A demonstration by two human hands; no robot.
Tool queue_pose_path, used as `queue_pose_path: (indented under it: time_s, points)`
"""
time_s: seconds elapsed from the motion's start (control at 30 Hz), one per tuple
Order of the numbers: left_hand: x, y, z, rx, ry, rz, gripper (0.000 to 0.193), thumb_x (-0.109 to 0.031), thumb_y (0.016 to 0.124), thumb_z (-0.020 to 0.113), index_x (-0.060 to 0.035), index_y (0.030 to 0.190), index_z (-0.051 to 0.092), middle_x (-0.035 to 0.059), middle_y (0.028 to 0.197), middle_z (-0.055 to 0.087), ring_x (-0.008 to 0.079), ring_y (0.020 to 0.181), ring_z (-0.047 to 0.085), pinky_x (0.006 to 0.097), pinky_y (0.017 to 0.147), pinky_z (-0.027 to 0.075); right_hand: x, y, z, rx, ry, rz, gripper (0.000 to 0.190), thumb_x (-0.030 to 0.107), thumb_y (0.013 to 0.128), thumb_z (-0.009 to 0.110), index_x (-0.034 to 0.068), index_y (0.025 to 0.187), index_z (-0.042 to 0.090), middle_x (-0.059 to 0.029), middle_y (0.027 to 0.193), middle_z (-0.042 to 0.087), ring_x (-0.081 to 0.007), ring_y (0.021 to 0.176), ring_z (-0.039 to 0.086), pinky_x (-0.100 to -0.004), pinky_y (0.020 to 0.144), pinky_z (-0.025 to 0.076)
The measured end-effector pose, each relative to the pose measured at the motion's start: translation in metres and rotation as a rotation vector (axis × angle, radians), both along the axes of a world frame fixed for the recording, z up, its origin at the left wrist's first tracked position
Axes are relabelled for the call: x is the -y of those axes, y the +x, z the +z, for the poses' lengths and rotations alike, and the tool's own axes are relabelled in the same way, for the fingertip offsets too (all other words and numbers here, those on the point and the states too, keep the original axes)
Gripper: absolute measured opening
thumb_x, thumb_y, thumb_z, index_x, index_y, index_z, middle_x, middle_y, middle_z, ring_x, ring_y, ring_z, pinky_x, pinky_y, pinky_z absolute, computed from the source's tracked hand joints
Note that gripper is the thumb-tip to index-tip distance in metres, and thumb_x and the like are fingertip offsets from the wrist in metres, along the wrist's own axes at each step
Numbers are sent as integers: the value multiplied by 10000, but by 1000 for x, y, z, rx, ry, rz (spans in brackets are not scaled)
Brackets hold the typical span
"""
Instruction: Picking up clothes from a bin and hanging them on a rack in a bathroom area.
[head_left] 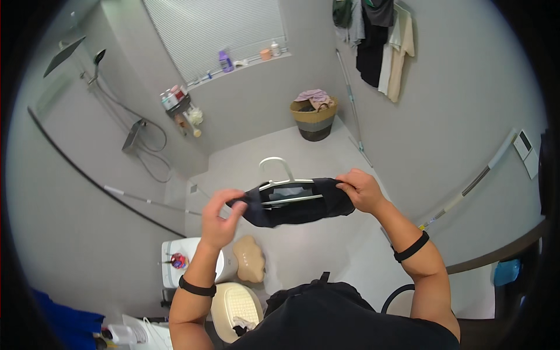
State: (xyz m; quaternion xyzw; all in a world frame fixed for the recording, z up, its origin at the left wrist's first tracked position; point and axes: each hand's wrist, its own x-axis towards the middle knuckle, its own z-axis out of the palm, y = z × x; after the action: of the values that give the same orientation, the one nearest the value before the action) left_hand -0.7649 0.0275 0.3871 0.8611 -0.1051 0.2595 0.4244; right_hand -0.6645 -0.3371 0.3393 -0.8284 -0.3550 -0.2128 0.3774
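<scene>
A dark garment (297, 214) hangs on a white clothes hanger (291, 180) in front of me, its neck opening facing up and the hanger's hook above it. My right hand (361, 190) pinches the garment at its right end between thumb and fingers. At the left end, my left hand (222, 218) has thumb and fingers around the edge of the cloth, slightly blurred. The hanger's crossbar shows inside the opening; its two ends are hidden by the fabric.
A woven basket (316, 120) with clothes stands by the far wall. Several garments (372, 48) hang on the right wall, near a leaning pole (351, 98). At lower left are a toilet (192, 247), a beige stool (249, 259) and a cream basin (236, 306) holding cloth.
</scene>
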Motion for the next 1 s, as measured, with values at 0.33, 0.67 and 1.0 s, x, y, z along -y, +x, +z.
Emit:
queue_pose_path:
  time_s: [0.33,0.67,1.0]
  points:
    - [43,231,-21,81,335,-246,145,-153,877,708,-58,980,674,124,860,679,316,757,650,362,675,521,71,110,-5,-345,246,-247,150,157,883,711,35,970,715,-71,819,675,-181,744,603,-304,699,487]
    - [79,453,-9,335,254,-469,114,-94,844,718,-60,943,672,121,854,684,323,757,661,383,646,522,115,218,34,-466,144,-318,196,211,930,663,49,1029,711,-55,886,688,-139,796,611,-292,727,497]
    - [149,643,-22,374,82,-689,138,-117,833,742,-52,930,670,106,779,647,302,694,628,367,609,497,152,343,19,-334,329,-474,211,185,955,638,9,1068,667,-50,967,700,-141,872,637,-299,813,513]
